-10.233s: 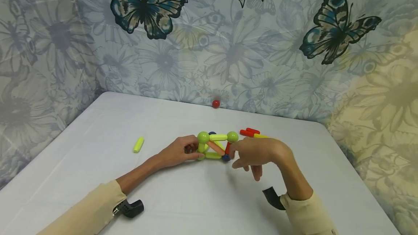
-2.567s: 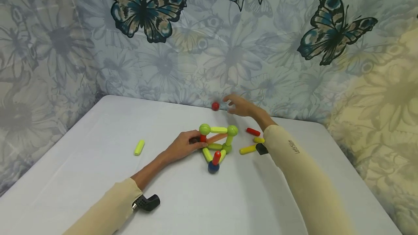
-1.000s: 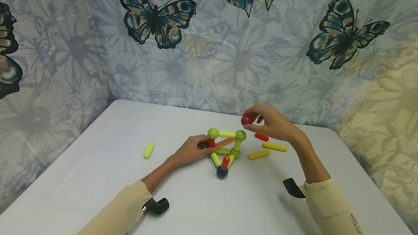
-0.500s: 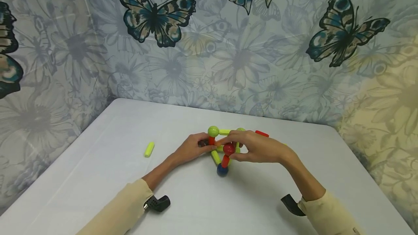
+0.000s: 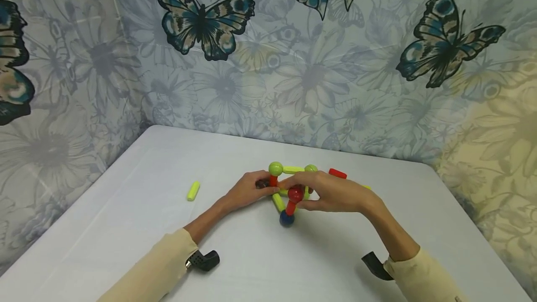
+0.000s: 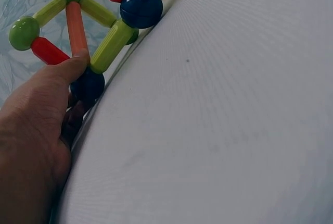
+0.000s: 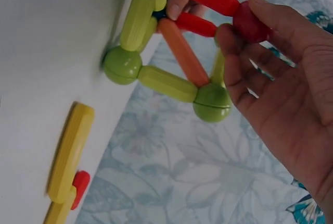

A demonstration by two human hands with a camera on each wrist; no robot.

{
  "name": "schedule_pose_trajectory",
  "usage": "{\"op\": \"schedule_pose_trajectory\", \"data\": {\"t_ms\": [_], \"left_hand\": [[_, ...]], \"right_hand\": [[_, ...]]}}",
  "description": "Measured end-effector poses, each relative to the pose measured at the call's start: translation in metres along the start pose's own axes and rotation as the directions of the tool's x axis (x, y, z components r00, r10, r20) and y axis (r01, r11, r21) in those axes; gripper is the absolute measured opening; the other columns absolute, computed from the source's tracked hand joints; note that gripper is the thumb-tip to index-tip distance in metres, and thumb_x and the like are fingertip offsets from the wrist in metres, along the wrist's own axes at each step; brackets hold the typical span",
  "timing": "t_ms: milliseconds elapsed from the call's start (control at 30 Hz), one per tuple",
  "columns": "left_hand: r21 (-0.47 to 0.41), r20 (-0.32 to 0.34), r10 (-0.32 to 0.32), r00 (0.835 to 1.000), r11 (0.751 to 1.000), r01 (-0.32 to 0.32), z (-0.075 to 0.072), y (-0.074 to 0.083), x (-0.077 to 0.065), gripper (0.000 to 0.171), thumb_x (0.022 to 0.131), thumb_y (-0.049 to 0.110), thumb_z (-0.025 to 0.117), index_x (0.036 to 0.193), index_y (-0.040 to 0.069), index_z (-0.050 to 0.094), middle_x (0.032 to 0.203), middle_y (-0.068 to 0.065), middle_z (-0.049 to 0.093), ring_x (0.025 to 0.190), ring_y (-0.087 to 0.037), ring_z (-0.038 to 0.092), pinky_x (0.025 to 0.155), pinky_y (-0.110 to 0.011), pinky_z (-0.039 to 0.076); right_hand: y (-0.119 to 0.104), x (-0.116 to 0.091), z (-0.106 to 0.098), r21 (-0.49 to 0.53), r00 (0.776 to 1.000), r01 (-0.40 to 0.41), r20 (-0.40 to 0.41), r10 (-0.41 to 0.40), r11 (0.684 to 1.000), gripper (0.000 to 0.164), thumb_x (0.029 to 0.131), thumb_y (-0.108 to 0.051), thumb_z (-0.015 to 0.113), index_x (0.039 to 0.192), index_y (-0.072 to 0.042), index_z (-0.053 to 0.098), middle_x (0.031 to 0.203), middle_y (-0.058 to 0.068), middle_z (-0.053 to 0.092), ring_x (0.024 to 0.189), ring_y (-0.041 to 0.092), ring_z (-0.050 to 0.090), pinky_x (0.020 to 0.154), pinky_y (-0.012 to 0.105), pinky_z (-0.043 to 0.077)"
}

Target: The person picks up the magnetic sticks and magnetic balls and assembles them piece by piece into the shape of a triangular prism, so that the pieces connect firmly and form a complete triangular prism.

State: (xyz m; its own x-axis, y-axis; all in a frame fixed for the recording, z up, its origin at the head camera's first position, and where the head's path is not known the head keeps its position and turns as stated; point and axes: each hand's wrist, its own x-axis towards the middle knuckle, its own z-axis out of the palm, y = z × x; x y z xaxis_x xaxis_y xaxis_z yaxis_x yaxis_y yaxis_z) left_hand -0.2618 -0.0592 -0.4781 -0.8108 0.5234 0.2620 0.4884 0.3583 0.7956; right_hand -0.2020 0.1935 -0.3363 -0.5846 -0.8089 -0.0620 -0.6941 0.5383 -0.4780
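A frame of plastic sticks and balls stands on the table. My left hand (image 5: 247, 189) grips its dark blue ball (image 6: 88, 86), the thumb lying at the foot of the orange stick (image 7: 182, 52). From the front blue ball (image 5: 287, 219) a red stick (image 5: 291, 207) rises at a tilt. My right hand (image 5: 335, 192) pinches a red ball (image 7: 251, 22) between thumb and fingers, against that stick's upper end. Lime sticks (image 7: 166, 83) link green balls (image 7: 122, 65) on the frame's other sides. In the head view the right hand hides part of the frame.
A loose lime stick (image 5: 193, 191) lies left of the left hand. Behind the right hand are a red stick (image 5: 337, 173) and yellow sticks (image 7: 71, 151). The white table (image 5: 235, 264) ends at a patterned cloth backdrop (image 5: 310, 78).
The frame has been turned, bringing a blue ball with a red stick to the front. My right hand took the red ball from the back edge and brought it onto that stick.
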Motion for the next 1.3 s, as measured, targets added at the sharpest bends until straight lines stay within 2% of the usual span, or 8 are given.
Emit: {"op": "schedule_pose_trajectory", "data": {"t_ms": [300, 567, 700, 833, 933, 1033, 1167, 1300], "left_hand": [[-0.025, -0.003, 0.006, 1.0, 1.0, -0.006, 0.004, 0.001, 0.004, 0.032, 0.099, 0.031, 0.073, 0.128, 0.018, 0.07, 0.116, -0.001, 0.076, 0.104, -0.013, 0.067, 0.093, -0.024, 0.053], [-0.029, 0.002, 0.017, 1.0, 0.999, -0.017, 0.007, 0.002, 0.006, 0.032, 0.099, 0.032, 0.073, 0.128, 0.018, 0.071, 0.116, -0.001, 0.076, 0.104, -0.013, 0.068, 0.093, -0.026, 0.054], [-0.02, 0.013, 0.007, 1.0, 1.0, -0.007, 0.01, 0.002, 0.007, 0.036, 0.099, 0.031, 0.073, 0.131, 0.015, 0.07, 0.116, -0.001, 0.075, 0.103, -0.013, 0.067, 0.093, -0.025, 0.053], [-0.018, 0.015, -0.009, 1.0, 1.0, 0.01, 0.01, 0.003, 0.005, 0.039, 0.098, 0.031, 0.074, 0.133, 0.014, 0.069, 0.116, -0.002, 0.075, 0.103, -0.013, 0.068, 0.093, -0.025, 0.053], [-0.024, 0.004, -0.013, 1.0, 1.0, 0.013, 0.008, 0.003, 0.004, 0.038, 0.098, 0.032, 0.074, 0.132, 0.014, 0.069, 0.115, -0.002, 0.076, 0.103, -0.014, 0.068, 0.093, -0.025, 0.054], [-0.031, -0.008, -0.019, 1.0, 0.999, 0.019, 0.004, 0.002, 0.002, 0.038, 0.098, 0.031, 0.075, 0.131, 0.013, 0.07, 0.115, -0.002, 0.076, 0.103, -0.014, 0.069, 0.092, -0.025, 0.054], [-0.021, -0.02, -0.012, 1.0, 1.0, 0.011, 0.001, -0.001, 0.0, 0.038, 0.098, 0.03, 0.075, 0.131, 0.011, 0.069, 0.115, -0.003, 0.076, 0.102, -0.015, 0.069, 0.091, -0.025, 0.055], [-0.01, -0.011, -0.015, 1.0, 1.0, 0.015, 0.001, -0.001, 0.0, 0.041, 0.098, 0.031, 0.074, 0.133, 0.01, 0.068, 0.115, -0.004, 0.076, 0.102, -0.015, 0.068, 0.091, -0.025, 0.054]], "right_hand": [[-0.001, -0.003, 0.001, -0.008, 1.0, 0.006, -0.005, -0.006, 1.0, 0.049, 0.096, -0.011, 0.074, 0.143, -0.018, 0.059, 0.126, -0.008, 0.068, 0.102, 0.002, 0.064, 0.09, 0.03, 0.058], [-0.003, -0.011, -0.001, 0.003, 0.999, -0.043, 0.0, 0.043, 0.999, 0.053, 0.098, -0.017, 0.074, 0.147, -0.022, 0.055, 0.135, -0.01, 0.065, 0.108, 0.005, 0.065, 0.094, 0.033, 0.057], [-0.003, -0.021, -0.013, -0.004, 0.994, -0.096, -0.061, 0.096, 0.995, 0.054, 0.099, -0.031, 0.073, 0.148, -0.023, 0.052, 0.124, -0.009, 0.068, 0.106, 0.009, 0.065, 0.09, 0.03, 0.056], [0.006, -0.031, -0.032, -0.037, 0.962, -0.193, -0.204, 0.182, 0.981, 0.047, 0.102, -0.032, 0.069, 0.145, -0.016, 0.055, 0.108, -0.004, 0.07, 0.1, 0.012, 0.065, 0.081, 0.029, 0.056], [0.026, -0.033, -0.047, -0.052, 0.923, -0.26, -0.306, 0.232, 0.964, 0.036, 0.104, -0.022, 0.066, 0.137, -0.01, 0.06, 0.105, 0.003, 0.072, 0.097, 0.017, 0.067, 0.079, 0.033, 0.056], [0.06, -0.029, -0.052, -0.065, 0.893, -0.325, -0.35, 0.283, 0.944, 0.028, 0.104, -0.015, 0.065, 0.129, -0.003, 0.063, 0.104, 0.012, 0.074, 0.094, 0.023, 0.068, 0.081, 0.039, 0.058], [0.113, -0.021, -0.04, -0.044, 0.873, -0.427, -0.282, 0.398, 0.903, 0.032, 0.104, -0.014, 0.062, 0.129, 0.006, 0.062, 0.11, 0.022, 0.071, 0.095, 0.028, 0.068, 0.086, 0.045, 0.059], [0.15, -0.02, -0.02, -0.055, 0.863, -0.489, -0.174, 0.474, 0.871, 0.038, 0.102, -0.015, 0.067, 0.13, 0.01, 0.062, 0.108, 0.022, 0.069, 0.092, 0.026, 0.064, 0.086, 0.043, 0.057]]}}
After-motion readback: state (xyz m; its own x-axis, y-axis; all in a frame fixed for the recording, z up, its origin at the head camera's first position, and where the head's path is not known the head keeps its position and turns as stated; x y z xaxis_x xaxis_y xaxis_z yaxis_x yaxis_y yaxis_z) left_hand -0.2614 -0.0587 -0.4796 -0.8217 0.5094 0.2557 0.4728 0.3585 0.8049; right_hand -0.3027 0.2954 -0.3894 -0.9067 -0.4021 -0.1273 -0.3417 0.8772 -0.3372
